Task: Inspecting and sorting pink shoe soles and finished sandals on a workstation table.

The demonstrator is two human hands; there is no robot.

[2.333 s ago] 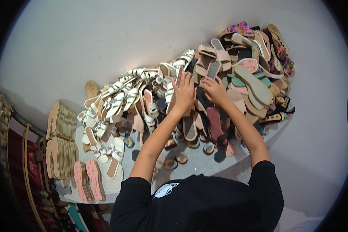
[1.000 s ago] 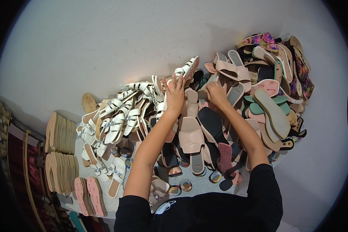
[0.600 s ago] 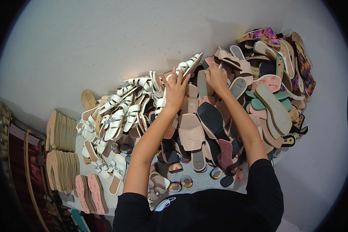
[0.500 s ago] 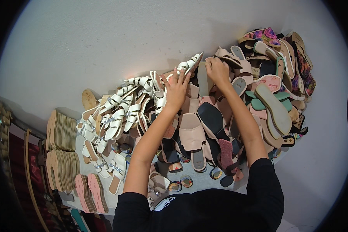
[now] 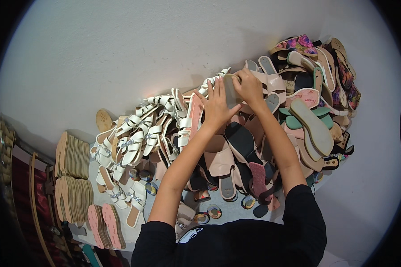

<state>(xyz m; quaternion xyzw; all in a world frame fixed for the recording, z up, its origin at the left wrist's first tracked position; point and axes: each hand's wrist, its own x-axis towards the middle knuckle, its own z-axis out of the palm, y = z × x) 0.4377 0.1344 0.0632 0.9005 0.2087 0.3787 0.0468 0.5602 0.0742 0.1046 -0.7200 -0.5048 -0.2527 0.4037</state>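
Note:
My right hand grips a beige sandal by its upper end, above a big heap of shoes. My left hand rests flat against the same sandal's lower side, fingers spread, touching it. Under my arms lie pale pink slides and a black sole. To the left of my left hand sits a cluster of white strappy sandals. Pink, green and floral shoes are heaped to the right of my right hand.
The heap leans on a white wall. Stacks of tan insoles stand at the left, with pink soles below them. Small round patterned heel pieces lie on the grey table near my body. A dark rack runs along the far left.
Both hands rose from the pink slides to the top of the heap. My right hand has taken hold of a beige sandal and my left hand has come against it.

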